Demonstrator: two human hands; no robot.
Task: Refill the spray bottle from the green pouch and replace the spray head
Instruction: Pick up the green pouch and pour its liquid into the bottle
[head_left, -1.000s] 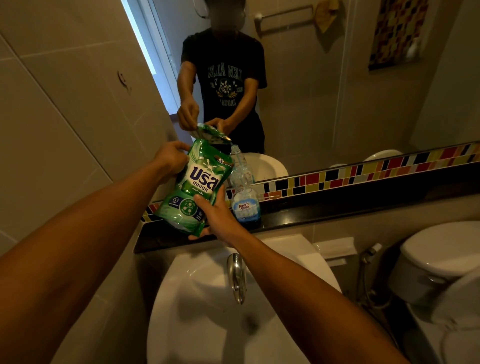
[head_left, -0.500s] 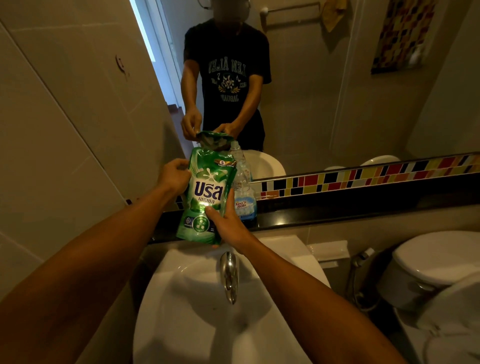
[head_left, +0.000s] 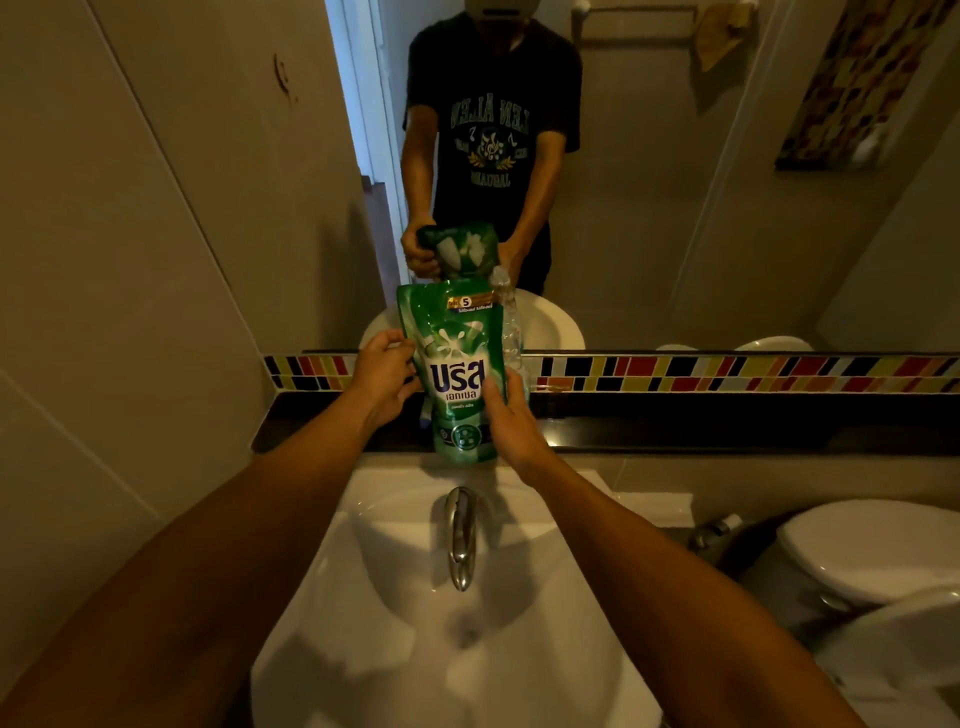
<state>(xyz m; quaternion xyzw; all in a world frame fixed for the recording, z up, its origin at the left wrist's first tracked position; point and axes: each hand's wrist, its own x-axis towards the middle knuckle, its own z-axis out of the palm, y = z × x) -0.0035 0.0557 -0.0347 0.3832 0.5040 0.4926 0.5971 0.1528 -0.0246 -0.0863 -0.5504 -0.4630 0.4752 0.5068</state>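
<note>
Holding the pouch (head_left: 457, 374) upright between them, both hands work above the back edge of the sink (head_left: 457, 649). The left hand (head_left: 382, 376) curls against the pouch's left edge, fingers bent round toward its back. The right hand (head_left: 511, 421) clasps the lower right side, thumb pressed across the printed front. Just behind the right hand stands the clear bottle (head_left: 511, 332), mostly hidden by the pouch, its open neck showing beside the pouch's top right corner; whether the right fingers touch it cannot be told. Below the hands the tap (head_left: 461, 540) points over the basin. The dark surface (head_left: 727, 421) runs off to the right of the hands.
</note>
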